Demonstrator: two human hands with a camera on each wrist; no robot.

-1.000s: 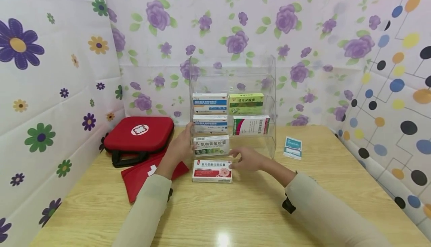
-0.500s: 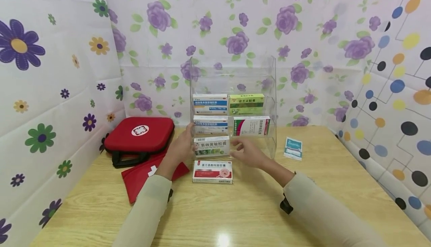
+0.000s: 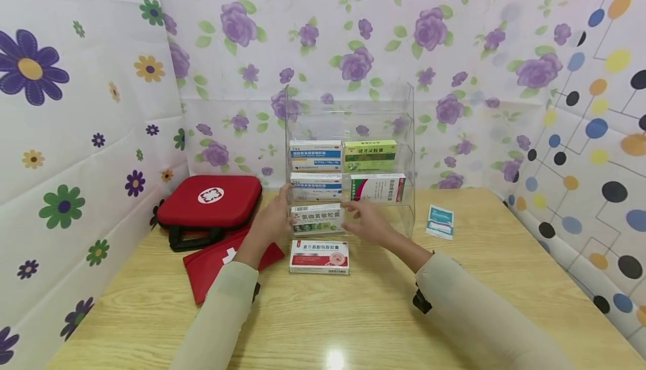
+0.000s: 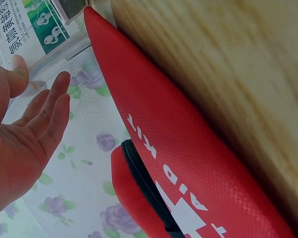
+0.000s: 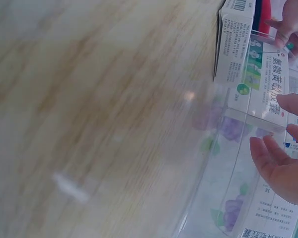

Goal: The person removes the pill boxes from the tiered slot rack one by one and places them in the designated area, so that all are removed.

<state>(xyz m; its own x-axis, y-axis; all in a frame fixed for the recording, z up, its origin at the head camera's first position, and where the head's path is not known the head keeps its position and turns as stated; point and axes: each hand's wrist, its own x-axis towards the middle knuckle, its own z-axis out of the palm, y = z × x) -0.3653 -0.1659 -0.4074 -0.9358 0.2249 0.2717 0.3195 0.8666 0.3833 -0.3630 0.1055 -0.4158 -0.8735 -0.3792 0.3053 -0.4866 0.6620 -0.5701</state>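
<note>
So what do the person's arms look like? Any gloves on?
No gloves: the left hand and right hand are bare. The left sleeve and right sleeve are long, pale beige, ending near the wrists. A black thing shows by the right sleeve's end, and a smaller black bit by the left one's; I can't tell what they are.

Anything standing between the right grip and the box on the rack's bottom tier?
Nothing visible stands between the right grip and that box; the red-and-white box lies in front of the rack, off that path.
</note>
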